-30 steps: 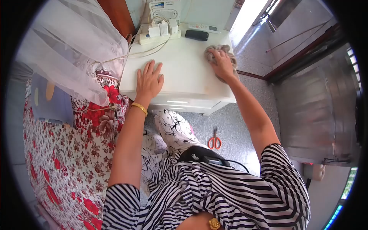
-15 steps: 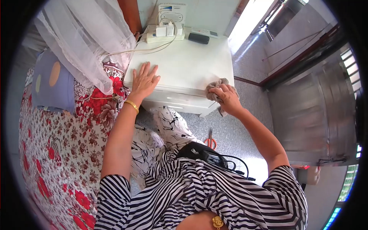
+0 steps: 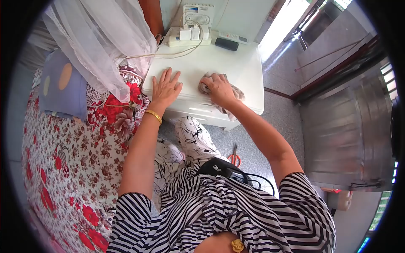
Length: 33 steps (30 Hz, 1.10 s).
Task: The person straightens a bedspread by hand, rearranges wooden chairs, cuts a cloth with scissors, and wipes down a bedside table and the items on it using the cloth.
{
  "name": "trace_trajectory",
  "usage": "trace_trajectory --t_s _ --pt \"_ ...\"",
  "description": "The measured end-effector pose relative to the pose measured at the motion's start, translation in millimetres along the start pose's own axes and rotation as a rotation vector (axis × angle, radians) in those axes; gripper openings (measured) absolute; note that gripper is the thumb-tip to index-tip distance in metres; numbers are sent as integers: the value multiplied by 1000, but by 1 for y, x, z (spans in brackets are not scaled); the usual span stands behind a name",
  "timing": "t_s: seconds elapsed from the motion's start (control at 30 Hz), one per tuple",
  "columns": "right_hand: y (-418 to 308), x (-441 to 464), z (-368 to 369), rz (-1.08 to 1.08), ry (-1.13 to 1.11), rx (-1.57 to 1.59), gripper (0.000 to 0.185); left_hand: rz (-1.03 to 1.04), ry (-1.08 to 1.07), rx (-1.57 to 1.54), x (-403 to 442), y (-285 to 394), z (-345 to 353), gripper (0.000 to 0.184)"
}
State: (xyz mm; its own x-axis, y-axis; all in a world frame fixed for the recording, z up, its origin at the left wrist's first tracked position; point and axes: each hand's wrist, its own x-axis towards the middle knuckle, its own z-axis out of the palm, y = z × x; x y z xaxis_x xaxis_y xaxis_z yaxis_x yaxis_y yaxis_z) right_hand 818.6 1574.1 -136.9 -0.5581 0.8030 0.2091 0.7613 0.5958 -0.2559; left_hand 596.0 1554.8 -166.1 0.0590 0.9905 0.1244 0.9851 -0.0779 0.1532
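A white bedside cabinet (image 3: 190, 69) with drawers stands in front of me. My left hand (image 3: 166, 87) lies flat on the left front part of its top, fingers spread, holding nothing. Bunched under my right hand (image 3: 220, 89) is a brown-grey cloth (image 3: 203, 87), pressed against the top near the front middle. One end of the cloth hangs over the front edge. My fingers curl over the cloth and hide part of it.
A power strip (image 3: 177, 41) with plugs, a router (image 3: 198, 14), a dark case (image 3: 226, 44) and a remote control (image 3: 234, 38) occupy the cabinet's back. Cables run leftward. Scissors (image 3: 234, 158) lie on the floor. A flowered bed (image 3: 80, 156) with netting (image 3: 101, 42) is at left.
My right hand has moved left with the cloth, from the cabinet's right front corner to the front middle. My left hand stays flat in place. The view has shifted slightly.
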Motion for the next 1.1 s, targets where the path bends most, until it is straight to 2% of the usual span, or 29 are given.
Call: trace_trajectory --t_s 0.3,0.4,0.63,0.7,0.73,0.8,1.03,1.1 --pt "28 -68 -38 -70 -53 41 48 15 -58 -28 1 -5 0 56" --pt "36 -73 -39 73 -102 -17 55 31 -157 -31 1 -3 -10 62" --pt "62 8 -1 96 118 34 46 29 -171 -53 1 -3 -11 65" --pt "73 40 13 93 243 4 39 33 -156 -51 0 -3 -11 66" --pt "74 55 16 91 243 5 39 31 -155 -50 0 -3 -11 66" --pt "77 84 22 245 221 -73 33 29 -152 -62 0 -2 -12 66" --pt "99 141 44 313 347 -143 29 17 -129 -91 0 0 -12 68" --pt "97 139 44 319 317 -115 30 9 -141 -90 0 1 -14 68"
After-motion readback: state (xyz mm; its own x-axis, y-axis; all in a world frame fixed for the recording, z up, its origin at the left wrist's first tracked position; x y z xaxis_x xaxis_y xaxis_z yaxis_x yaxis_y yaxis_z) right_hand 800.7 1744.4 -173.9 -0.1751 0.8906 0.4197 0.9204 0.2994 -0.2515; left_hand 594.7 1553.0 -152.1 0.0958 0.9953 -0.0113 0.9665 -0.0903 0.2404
